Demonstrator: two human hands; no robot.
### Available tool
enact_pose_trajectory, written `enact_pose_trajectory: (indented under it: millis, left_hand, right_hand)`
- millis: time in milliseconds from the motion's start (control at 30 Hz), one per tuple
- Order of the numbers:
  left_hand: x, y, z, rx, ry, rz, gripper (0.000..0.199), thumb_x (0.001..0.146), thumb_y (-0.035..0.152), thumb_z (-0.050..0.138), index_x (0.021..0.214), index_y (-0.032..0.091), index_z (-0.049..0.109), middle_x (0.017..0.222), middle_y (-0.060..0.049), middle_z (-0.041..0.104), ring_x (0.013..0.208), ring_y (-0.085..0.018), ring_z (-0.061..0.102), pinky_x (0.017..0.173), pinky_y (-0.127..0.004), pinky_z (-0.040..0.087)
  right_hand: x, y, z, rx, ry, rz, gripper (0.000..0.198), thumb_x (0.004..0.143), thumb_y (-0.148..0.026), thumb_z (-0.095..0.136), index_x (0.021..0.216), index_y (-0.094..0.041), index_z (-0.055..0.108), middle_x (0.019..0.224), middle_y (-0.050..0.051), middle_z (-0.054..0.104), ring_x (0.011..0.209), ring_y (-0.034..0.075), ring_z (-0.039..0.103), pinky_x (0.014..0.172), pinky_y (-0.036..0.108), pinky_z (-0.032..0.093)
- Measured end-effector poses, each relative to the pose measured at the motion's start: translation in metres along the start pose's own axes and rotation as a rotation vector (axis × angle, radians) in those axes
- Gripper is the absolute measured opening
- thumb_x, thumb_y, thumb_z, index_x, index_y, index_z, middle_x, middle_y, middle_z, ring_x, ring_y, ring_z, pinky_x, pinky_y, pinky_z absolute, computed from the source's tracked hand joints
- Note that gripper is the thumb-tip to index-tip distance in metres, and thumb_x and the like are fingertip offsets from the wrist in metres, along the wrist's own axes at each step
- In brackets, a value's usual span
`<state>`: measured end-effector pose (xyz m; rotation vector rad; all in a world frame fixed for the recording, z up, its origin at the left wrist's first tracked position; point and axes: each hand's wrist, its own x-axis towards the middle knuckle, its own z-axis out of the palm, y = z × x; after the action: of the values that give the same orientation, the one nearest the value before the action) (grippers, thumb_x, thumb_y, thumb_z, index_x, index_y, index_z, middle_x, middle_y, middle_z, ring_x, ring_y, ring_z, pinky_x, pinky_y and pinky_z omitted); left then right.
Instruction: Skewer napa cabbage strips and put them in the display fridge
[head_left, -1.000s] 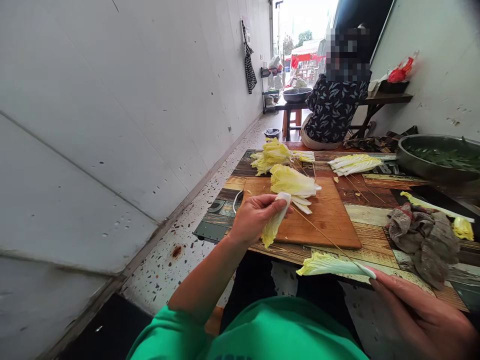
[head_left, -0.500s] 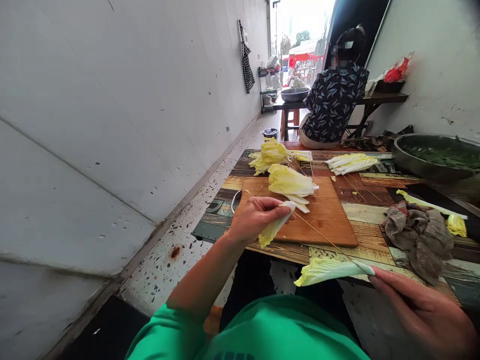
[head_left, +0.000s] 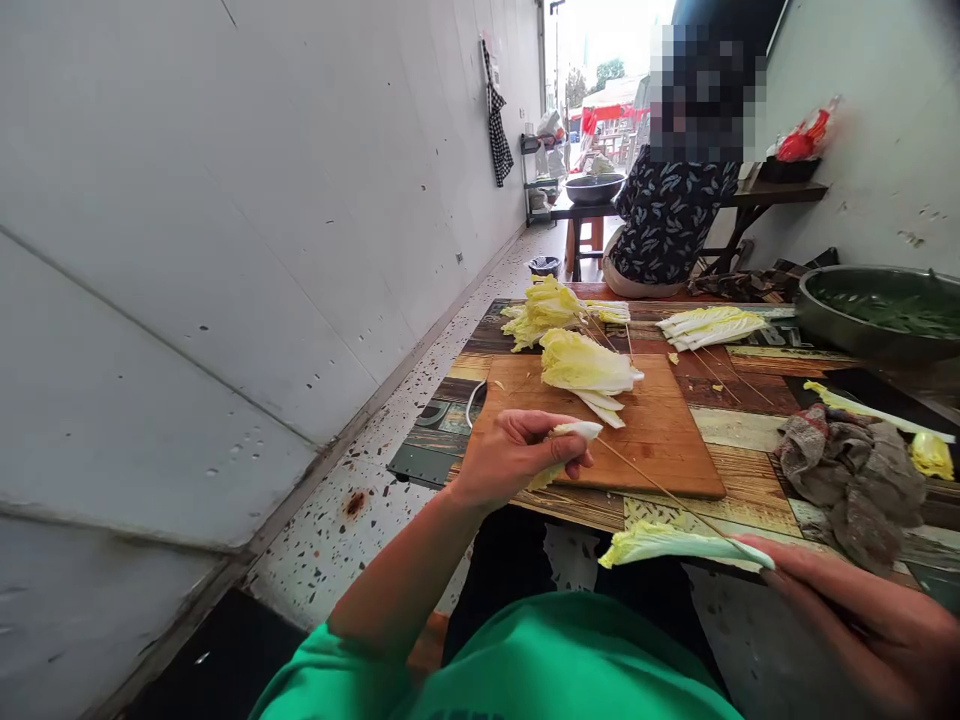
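Two cabbage leaves (head_left: 682,545), left fingers (head_left: 556,456) pinching one, right fingers (head_left: 802,562) the other, skewer (head_left: 660,486) between, green shirt (head_left: 525,650)'s cropped lettering (head_left: 461,714) unreadable

Shows smooth, faintly shiny wood in the cutting board (head_left: 671,445), matt wood in the near skewer (head_left: 651,478), weathered-looking wood grain across the desk (head_left: 727,425). Shows coarse cloth in the rag (head_left: 862,480) at right, smooth metal in the basin (head_left: 847,325) beyond, glossy plastic in the far red bag (head_left: 802,143).

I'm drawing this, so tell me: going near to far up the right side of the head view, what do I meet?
Right hand → crumpled cloth → big metal bowl → black container.
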<state>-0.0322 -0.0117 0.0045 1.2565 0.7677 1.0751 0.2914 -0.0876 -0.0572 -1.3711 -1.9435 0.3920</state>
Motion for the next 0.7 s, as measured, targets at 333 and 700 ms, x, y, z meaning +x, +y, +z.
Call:
enact_pose_trajectory:
  millis: [333,700]
  left_hand:
    - [-0.027,-0.021,0.03,0.072,0.14,-0.068,0.036,0.08,0.048,0.074,0.069,0.014,0.071,0.066,-0.001,0.062,0.056,-0.008,0.051,0.058,-0.023,0.041]
    - [-0.053,-0.04,0.028,-0.2,0.209,-0.155,0.031,0.082,0.045,0.074,0.075,0.014,0.069,0.064,0.0,0.062,0.05,-0.006,0.047,0.053,-0.022,0.033]
  right_hand:
    - [0.056,-0.048,0.007,0.026,-0.527,-0.223,0.053,0.092,-0.047,0.059,0.142,-0.029,0.055,0.137,0.009,0.063,0.125,0.024,0.061,0.102,0.038,0.053]
    - [0.058,-0.086,0.039,0.209,-0.356,-0.26,0.034,0.098,-0.026,0.045,0.122,-0.021,0.068,0.074,0.001,0.076,0.059,0.012,0.07,0.058,0.021,0.055]
